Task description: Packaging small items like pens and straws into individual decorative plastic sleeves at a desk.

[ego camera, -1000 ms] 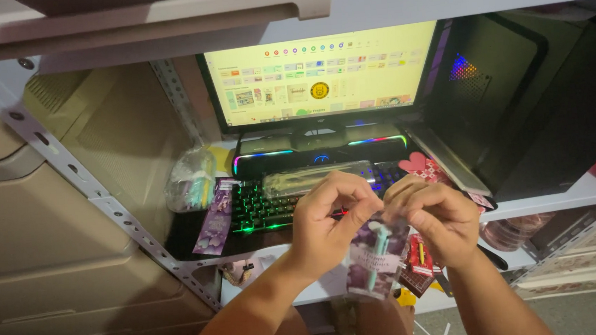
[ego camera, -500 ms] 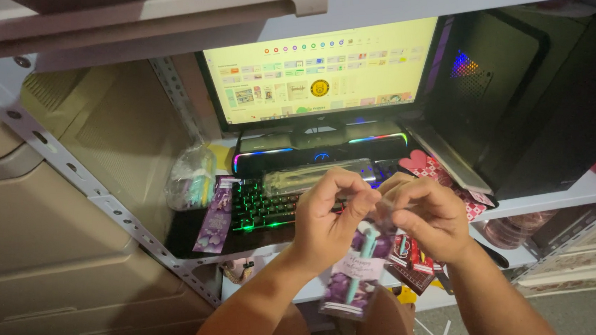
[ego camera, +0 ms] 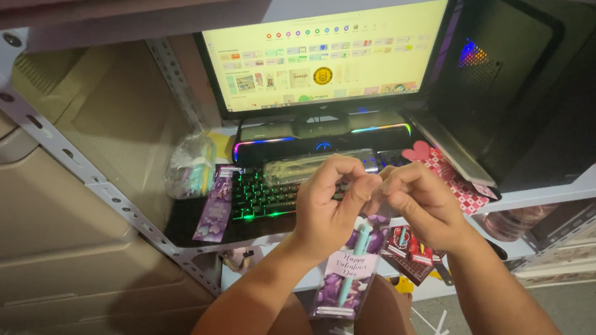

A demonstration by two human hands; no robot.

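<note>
Hanging below both hands, over the lap: purple gift card with teal pen attached. Left hand and right hand pinch its clear wrapper top, before backlit keyboard on shelf.

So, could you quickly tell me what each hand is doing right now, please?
Left hand: closed, pinching the top of the purple card packet.
Right hand: closed, pinching the same top.

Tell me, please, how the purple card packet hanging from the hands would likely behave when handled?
The purple card packet probably stays fairly stiff: it hangs flat from both hands' grip. It looks light, pinched only at its top by the left hand and right hand. Its glossy sleeve may be slippery.
</note>
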